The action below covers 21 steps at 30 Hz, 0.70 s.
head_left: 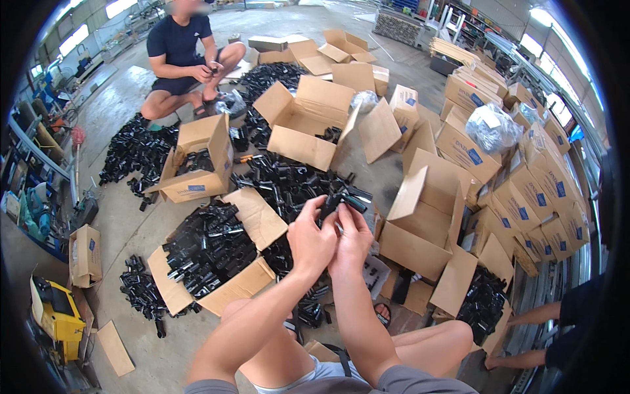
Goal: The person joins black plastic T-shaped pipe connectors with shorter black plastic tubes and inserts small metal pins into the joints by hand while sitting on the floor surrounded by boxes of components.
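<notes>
Both my hands are raised in front of me and meet around black tubular parts. My left hand [311, 235] has its fingers closed on a black tubular part [329, 206]. Pressed against it, my right hand [350, 241] grips a shiny black tubular part [355, 201] that points to the right. Whether these are one joined piece or two, I cannot tell. Beneath and beyond my hands lies a heap of similar black parts [279, 180]. Left of my forearms, an open carton [235, 293] is filled with more of them.
An open carton [412, 253] stands right of my hands, another [298, 146] beyond them. Stacked boxes [535, 187] line the right side. A seated person [180, 56] handles a small part at the far left; another person's arms [535, 335] reach in at lower right. A yellow machine [59, 315] sits left.
</notes>
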### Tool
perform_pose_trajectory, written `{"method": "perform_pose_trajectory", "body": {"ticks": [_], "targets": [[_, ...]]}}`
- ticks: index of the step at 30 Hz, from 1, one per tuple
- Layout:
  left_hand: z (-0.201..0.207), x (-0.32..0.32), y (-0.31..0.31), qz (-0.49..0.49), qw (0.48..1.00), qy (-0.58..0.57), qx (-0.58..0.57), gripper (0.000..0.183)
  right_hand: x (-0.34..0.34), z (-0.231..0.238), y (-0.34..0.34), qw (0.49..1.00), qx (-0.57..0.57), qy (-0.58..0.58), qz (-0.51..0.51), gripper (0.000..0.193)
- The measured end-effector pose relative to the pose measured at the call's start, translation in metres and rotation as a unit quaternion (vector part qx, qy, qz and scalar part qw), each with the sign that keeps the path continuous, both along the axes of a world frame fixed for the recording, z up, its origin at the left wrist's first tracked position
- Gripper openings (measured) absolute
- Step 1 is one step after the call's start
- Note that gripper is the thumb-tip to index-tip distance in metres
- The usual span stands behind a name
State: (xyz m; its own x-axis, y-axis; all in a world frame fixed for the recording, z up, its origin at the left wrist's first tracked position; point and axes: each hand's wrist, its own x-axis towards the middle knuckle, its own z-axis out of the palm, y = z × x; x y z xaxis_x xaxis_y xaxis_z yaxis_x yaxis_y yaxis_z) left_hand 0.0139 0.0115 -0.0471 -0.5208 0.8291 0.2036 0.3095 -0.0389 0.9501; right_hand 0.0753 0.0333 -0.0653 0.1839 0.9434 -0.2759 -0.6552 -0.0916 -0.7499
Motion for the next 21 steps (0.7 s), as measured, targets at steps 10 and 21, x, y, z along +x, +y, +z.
{"method": "perform_pose_trajectory", "body": {"ticks": [10,21], "targets": [[0.0,-0.001,-0.001,0.019,0.999,-0.02,-0.034,0.037,-0.002,-0.009,0.005,0.999,0.019,-0.035,0.009,0.014],[0.0,0.001,-0.002,0.016,0.998,-0.041,-0.043,0.037,-0.001,-0.003,0.002,1.0,0.008,-0.026,0.012,0.014]]}}
